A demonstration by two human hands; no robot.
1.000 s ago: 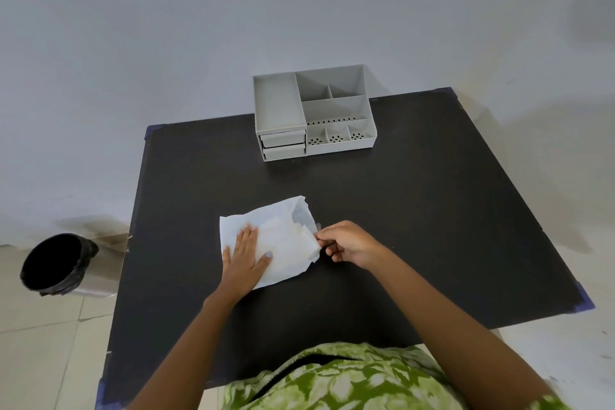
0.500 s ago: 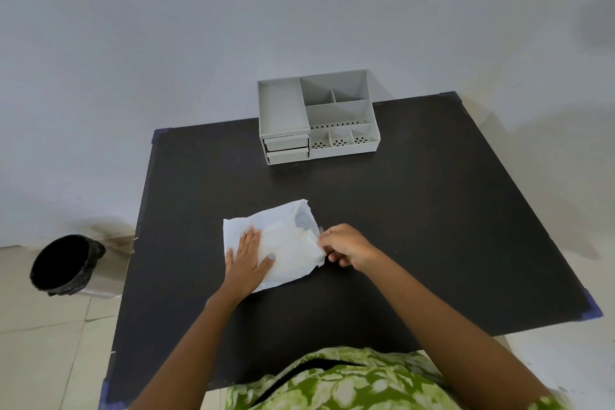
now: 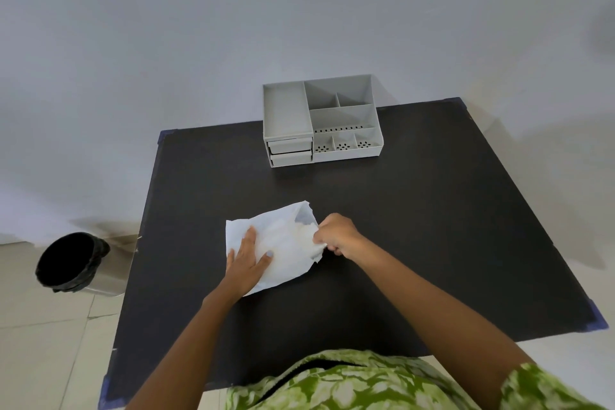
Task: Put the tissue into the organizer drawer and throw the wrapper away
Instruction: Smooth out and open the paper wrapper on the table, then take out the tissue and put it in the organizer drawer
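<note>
Closest to the person, a green-and-white patterned garment fills the bottom edge, and two bare forearms reach out from it over a black table.

The left hand lies flat and spread, palm down, pressing the near-left part of a white wrapper against the tabletop; it grips nothing, only pins the sheet. The right hand is curled into a loose fist at the wrapper's right, open end, its fingertips pinched on a crumpled bit of white tissue at the mouth of the wrapper. Most of the tissue looks to be inside the wrapper, though the white on white makes the boundary hard to judge. The wrapper lies slightly askew in the middle of the table, its torn far-right corner lifted a little.

Further back, at the table's far edge against the pale wall, stands a grey organizer with open compartments on top and two drawers stacked at its front left, both pushed nearly in.

Off to the left on the tiled floor, well apart from the table's contents, sits a bin lined with a black bag.
</note>
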